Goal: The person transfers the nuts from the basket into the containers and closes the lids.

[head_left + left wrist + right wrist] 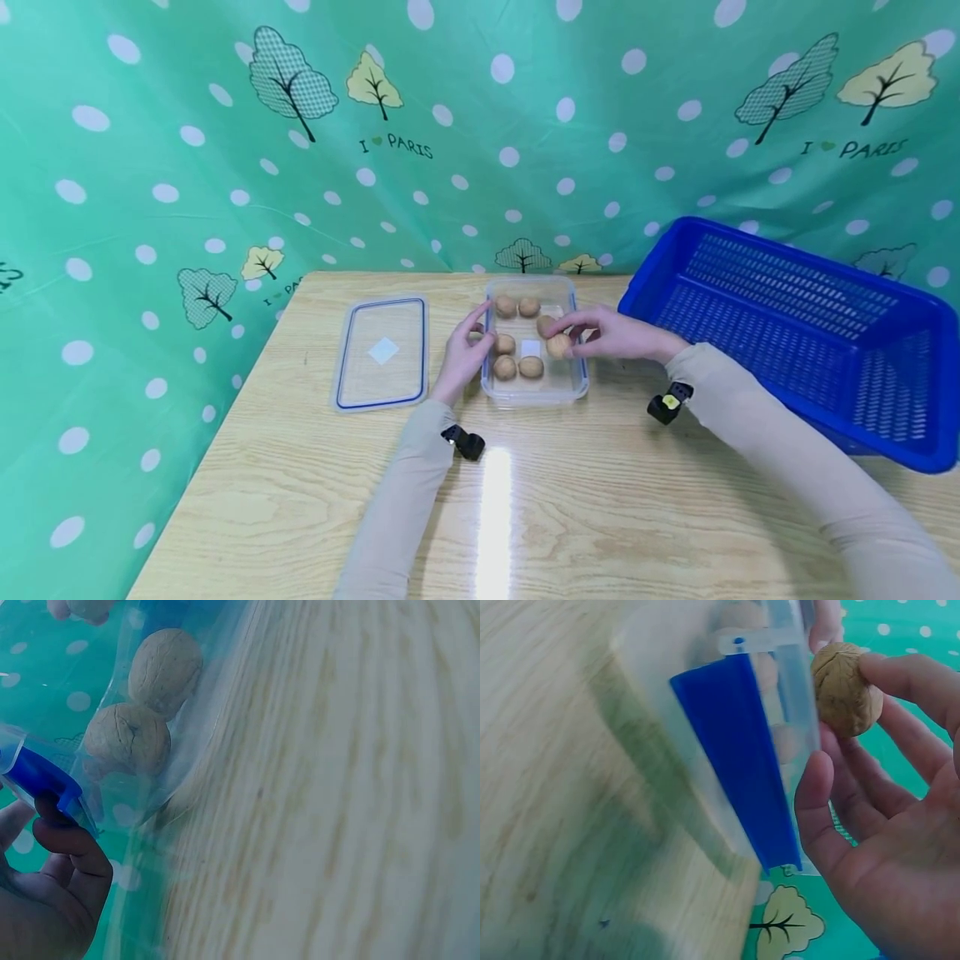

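Note:
A clear plastic food container [536, 393] with blue side clips stands on the table, several walnuts [506, 367] inside it. Some sit in the near left part, others along the far side. My left hand [461, 360] grips the container's left rim. In the left wrist view, curled fingers [82, 851] hold at a blue clip. Over the container's right half, my right hand [618, 335] pinches a walnut [847, 690] between thumb and fingers. Another walnut [545, 325] lies just beyond the pinched one, partly hidden by that hand. A whitish square [531, 349] shows on the container's floor.
To the left lies the container's clear lid [378, 392] with a blue seal and a pale square on it. A large blue plastic basket [795, 242] stands at the right, close to my right forearm. A green patterned cloth [465, 125] hangs behind the wooden table [300, 500].

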Available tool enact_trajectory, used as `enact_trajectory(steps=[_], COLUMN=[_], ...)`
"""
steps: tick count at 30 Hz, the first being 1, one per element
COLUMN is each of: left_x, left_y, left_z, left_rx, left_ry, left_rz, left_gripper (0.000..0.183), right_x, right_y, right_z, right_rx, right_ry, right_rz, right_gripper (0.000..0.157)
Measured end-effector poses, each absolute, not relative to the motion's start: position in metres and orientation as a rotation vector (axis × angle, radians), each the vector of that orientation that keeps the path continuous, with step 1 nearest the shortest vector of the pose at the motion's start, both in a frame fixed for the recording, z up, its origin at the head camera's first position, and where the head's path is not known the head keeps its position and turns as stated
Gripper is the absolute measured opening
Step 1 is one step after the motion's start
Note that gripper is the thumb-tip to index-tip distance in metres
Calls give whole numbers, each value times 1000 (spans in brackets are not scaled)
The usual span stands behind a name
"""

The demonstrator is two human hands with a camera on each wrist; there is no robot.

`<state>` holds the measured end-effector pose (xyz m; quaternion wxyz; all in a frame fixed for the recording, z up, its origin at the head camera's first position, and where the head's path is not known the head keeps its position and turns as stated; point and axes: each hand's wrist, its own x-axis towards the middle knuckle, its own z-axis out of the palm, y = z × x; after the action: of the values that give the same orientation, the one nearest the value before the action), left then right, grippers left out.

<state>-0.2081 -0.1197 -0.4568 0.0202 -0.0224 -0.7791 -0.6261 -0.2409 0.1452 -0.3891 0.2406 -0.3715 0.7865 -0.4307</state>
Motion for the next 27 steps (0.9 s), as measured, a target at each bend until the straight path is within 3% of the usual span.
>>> enact_trajectory(steps=[8,17,27], left_x=[-208,-205,-197], left_y=[-120,-125,-172], left_z=[-458,-455,-428], left_rx=[-58,-20,9], left_ry=[-2378,-2431,-2478], left_rz=[-1959,-1961,-1883], left_gripper=[55,48,42], right_x=[-241,-243,-238], right_y=[144,156,153], right_z=[-396,-396,-382], right_rx=[-1039,-894,-776], right_ry=[2161,2068,2197], right_rz=[-1219,-1351,-1392], right_gripper=[46,44,40])
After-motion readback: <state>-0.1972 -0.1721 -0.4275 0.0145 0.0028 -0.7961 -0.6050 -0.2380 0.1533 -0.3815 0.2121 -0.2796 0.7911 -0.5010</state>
